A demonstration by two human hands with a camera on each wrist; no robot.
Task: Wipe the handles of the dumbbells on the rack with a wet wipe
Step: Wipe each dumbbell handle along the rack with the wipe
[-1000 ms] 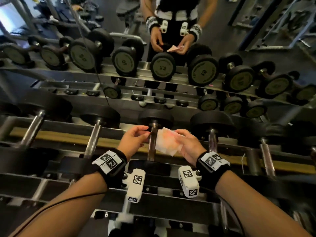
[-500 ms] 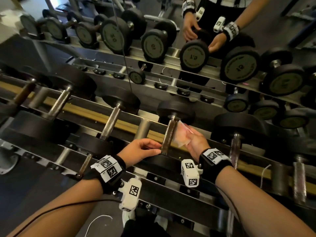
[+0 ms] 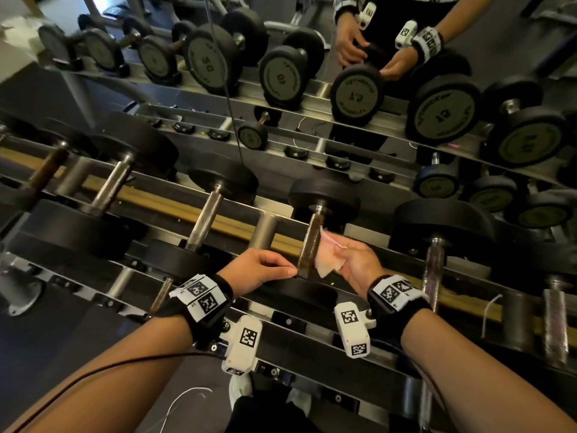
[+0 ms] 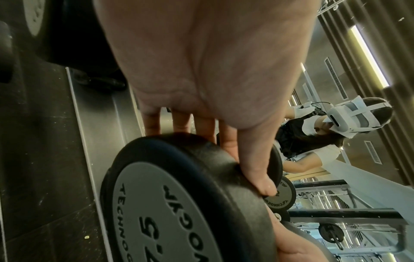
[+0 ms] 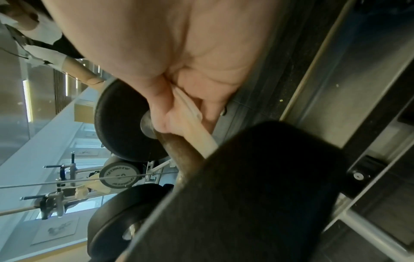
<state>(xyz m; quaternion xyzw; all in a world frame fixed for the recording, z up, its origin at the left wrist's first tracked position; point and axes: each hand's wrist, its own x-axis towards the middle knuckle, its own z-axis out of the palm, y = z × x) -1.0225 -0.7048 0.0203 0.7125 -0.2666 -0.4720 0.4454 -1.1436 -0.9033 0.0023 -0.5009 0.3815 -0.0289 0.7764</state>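
Now right hand (image 3: pixel 356 260) fingers pinch wet wipe (image 3: pixel 327 260) against dumbbell handle (image 3: pixel 309 242); left hand (image 3: pixel 256 270) at 9 o'clock, fingers curled on near weight head (image 4: pixel 179 203).

A metal dumbbell rack (image 3: pixel 265 229) with slanted tiers carries the weights. On its top tier several black dumbbells lie side by side (handles running front to back), among them one with a brownish handle (image 3: pixel 309 242), its neighbour (image 3: pixel 206 218) just left, and another (image 3: pixel 435 264) on the right.
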